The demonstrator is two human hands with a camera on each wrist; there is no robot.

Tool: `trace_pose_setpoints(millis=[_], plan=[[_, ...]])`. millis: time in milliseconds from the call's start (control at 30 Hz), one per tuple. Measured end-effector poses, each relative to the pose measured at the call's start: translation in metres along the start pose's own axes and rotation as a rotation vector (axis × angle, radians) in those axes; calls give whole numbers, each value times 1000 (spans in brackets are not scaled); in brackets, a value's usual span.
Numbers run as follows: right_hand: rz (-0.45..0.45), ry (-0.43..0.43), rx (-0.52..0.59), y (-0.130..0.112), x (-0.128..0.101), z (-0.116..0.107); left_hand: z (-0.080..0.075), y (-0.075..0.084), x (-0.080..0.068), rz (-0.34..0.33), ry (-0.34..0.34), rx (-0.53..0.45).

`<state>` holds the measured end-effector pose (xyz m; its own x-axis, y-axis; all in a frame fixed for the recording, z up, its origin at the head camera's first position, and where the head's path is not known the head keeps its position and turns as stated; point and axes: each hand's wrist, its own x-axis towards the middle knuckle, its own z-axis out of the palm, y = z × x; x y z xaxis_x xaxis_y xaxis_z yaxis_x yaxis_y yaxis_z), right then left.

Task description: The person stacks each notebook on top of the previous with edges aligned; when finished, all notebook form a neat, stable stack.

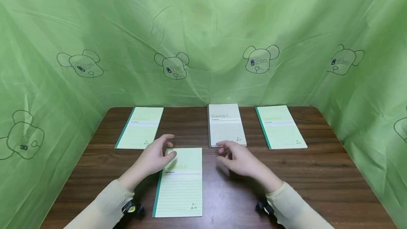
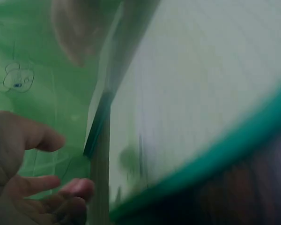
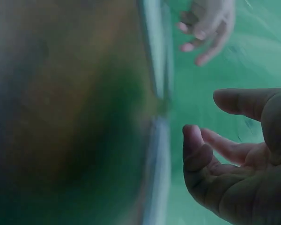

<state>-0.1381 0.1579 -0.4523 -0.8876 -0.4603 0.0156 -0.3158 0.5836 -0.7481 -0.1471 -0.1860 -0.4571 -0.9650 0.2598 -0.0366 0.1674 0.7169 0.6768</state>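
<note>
A pale green notebook [image 1: 179, 193] with a darker green spine lies flat near the front of the table. Above its upper left corner hovers my left hand [image 1: 156, 155], fingers loosely bent and nothing between thumb and fingertips. To the right of that notebook my right hand [image 1: 239, 159] is held over the bare wood, relaxed, just in front of a grey-spined notebook [image 1: 225, 124]; whether the fingertips touch its lower edge, I cannot tell. The left wrist view shows the left hand [image 2: 33, 173] beside the green-edged cover. In the right wrist view the right hand [image 3: 239, 164] holds nothing.
Two more green-spined notebooks lie along the back, one at the left [image 1: 141, 126] and one at the right [image 1: 281, 126]. The dark wooden table [image 1: 324, 183] is enclosed by a green cloth [image 1: 210, 24] with bear-head drawings, close behind its back edge.
</note>
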Motion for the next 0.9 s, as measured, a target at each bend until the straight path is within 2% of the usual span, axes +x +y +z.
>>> trace_pose_setpoints(millis=[133, 433, 700, 900], plan=[[-16, -52, 29, -3, -4, 21, -6, -8, -18, -3, -22, 100], [8, -86, 66, -14, -4, 45, -4, -12, -45, -81, -31, 121], [57, -165, 99, -24, -5, 51, 0, 0, -54, -117, -85, 102], [75, -175, 133, -30, -7, 49, 6, 5, -54, -134, -64, 43]])
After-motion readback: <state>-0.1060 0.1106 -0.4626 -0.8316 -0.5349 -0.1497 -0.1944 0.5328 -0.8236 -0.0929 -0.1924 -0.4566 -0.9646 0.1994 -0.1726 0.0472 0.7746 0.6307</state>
